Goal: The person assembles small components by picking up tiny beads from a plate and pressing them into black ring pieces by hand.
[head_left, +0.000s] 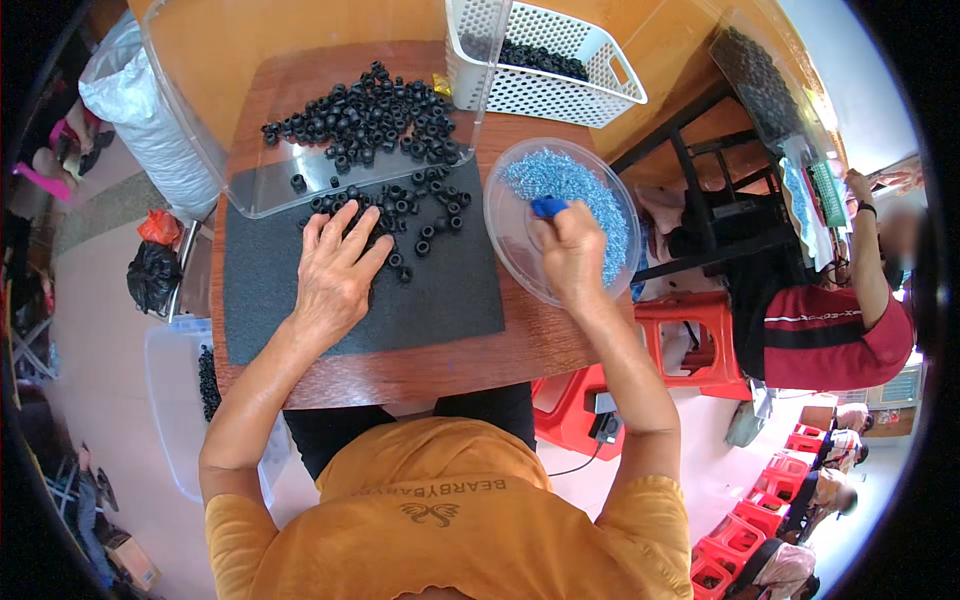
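Observation:
My left hand [338, 270] lies with fingers spread on the near edge of a pile of small black ring-like plastic parts [385, 115], on a dark grey mat [270, 300]. My right hand [574, 250] is closed, thumb and fingers pinched at a small blue piece [548, 207]; its exact kind is hard to make out. That hand is over a round clear plastic tub [508, 262]. Many tiny shiny light-blue parts [565, 178] fill the tub's far and right side.
A clear plastic bin [262, 212] lies over the table's far left. Behind stands a white perforated basket [560, 95] of black parts. A white sack [150, 120] and red stools [690, 340] flank the wooden table [450, 365]. Another person [835, 335] sits at the right.

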Demonstrator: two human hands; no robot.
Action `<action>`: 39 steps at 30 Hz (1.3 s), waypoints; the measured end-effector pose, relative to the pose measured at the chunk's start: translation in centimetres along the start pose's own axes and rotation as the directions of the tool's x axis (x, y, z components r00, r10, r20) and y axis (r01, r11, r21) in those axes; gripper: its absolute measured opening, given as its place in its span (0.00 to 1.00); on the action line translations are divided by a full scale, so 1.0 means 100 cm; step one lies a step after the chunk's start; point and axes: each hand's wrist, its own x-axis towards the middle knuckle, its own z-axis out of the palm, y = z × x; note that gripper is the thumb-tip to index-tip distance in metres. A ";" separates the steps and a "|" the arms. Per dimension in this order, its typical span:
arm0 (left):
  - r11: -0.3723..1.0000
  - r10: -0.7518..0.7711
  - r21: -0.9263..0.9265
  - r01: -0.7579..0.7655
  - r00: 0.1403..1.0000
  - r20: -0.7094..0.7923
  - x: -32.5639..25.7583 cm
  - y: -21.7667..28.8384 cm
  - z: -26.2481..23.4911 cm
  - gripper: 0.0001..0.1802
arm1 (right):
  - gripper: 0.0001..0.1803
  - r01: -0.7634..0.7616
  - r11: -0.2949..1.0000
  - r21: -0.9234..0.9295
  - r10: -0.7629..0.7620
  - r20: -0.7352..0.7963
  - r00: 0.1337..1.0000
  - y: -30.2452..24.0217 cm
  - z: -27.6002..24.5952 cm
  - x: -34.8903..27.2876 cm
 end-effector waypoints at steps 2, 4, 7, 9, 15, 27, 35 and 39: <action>1.000 0.007 -0.026 -0.008 0.999 -0.051 -0.003 0.004 0.000 0.16 | 0.09 -0.028 0.999 -0.022 0.028 0.000 1.000 0.012 -0.012 -0.002; 0.999 0.007 -0.048 -0.010 0.998 -0.069 -0.002 0.010 -0.004 0.16 | 0.08 -0.029 0.996 -0.085 0.034 0.064 0.997 0.020 -0.021 -0.003; 0.993 -0.008 -0.118 -0.006 0.993 -0.118 -0.003 0.022 -0.013 0.16 | 0.08 0.037 0.994 -0.104 -0.023 0.131 0.991 0.033 -0.022 -0.012; 0.990 -0.001 -0.138 -0.024 0.984 -0.179 -0.003 0.028 -0.020 0.16 | 0.09 0.064 0.990 -0.125 -0.041 0.181 0.983 0.036 -0.022 -0.017; 0.974 -0.064 -0.226 0.021 0.981 -0.185 -0.014 0.040 -0.022 0.15 | 0.09 0.139 0.973 -0.182 -0.096 0.225 0.970 0.031 -0.013 -0.019; 0.923 -0.184 -0.361 0.132 0.977 -0.112 -0.035 0.060 -0.021 0.13 | 0.10 0.030 0.984 -0.174 0.009 0.219 0.976 0.024 -0.021 -0.033; 0.915 -0.204 -0.376 0.144 0.971 -0.126 -0.033 0.066 -0.019 0.15 | 0.09 -0.088 0.996 0.008 0.087 0.095 0.992 0.023 -0.017 -0.023; 0.908 -0.219 -0.387 0.159 0.969 -0.118 -0.031 0.067 -0.017 0.15 | 0.09 -0.073 0.997 -0.011 0.074 0.106 0.992 0.026 -0.017 -0.026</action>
